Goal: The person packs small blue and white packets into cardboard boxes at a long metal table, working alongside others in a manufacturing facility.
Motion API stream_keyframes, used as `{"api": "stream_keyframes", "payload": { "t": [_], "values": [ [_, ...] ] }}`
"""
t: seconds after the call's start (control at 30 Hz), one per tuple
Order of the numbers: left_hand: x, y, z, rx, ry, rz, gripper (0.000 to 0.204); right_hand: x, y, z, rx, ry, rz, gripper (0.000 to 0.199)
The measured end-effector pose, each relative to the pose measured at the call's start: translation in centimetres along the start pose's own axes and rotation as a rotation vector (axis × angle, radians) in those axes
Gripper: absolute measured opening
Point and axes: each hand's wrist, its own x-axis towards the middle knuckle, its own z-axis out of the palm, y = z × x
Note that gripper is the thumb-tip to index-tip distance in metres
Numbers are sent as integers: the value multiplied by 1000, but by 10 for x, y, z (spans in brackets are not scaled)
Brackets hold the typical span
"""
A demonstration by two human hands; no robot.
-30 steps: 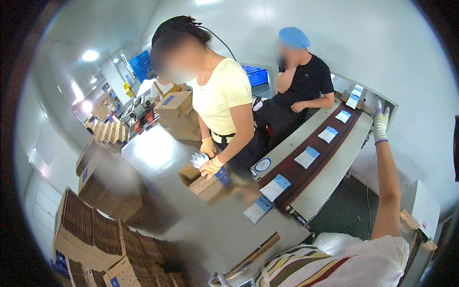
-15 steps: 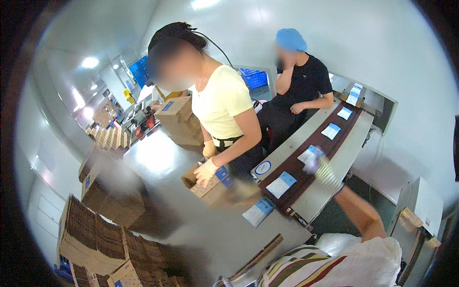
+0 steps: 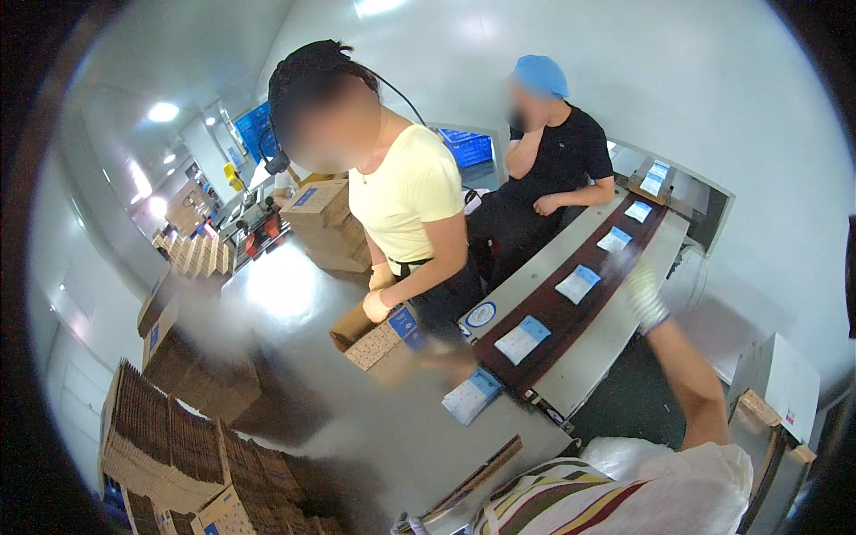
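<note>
My right hand (image 3: 646, 299), in a pale striped glove and smeared by motion, hangs over the right edge of a conveyor. Its fingers are too blurred to read, and no packet shows in it. Several blue-and-white packets lie in a row on the dark red belt (image 3: 555, 314); the closest to my hand is one packet (image 3: 578, 284) mid-belt. Past the belt's near end, another packet (image 3: 472, 396) rests on the metal table. My left hand is out of sight. Across the table a co-worker in a yellow top has gloved hands at an open cardboard box (image 3: 378, 346).
Stacks of flattened cartons (image 3: 165, 428) fill the near left, with more cardboard boxes (image 3: 192, 357) behind them. A carton stack (image 3: 328, 223) stands at the table's far side. Beyond the conveyor sits a person in a blue cap (image 3: 562, 152). A grey cabinet (image 3: 776, 383) stands right.
My right hand has moved right, off the packet mid-belt, which stays on the belt. The co-worker's gloved hands have shifted toward the box's far edge.
</note>
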Motion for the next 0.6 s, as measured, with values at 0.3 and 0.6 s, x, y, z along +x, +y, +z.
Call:
{"api": "stream_keyframes", "payload": {
  "t": [0.3,0.6],
  "values": [
    [-11,23,5,35,57,87,41,-322,97,156,159,-842,325,41],
    [-12,21,5,23,91,52,39,-318,51,187,165,-733,669,63]
  ]
}}
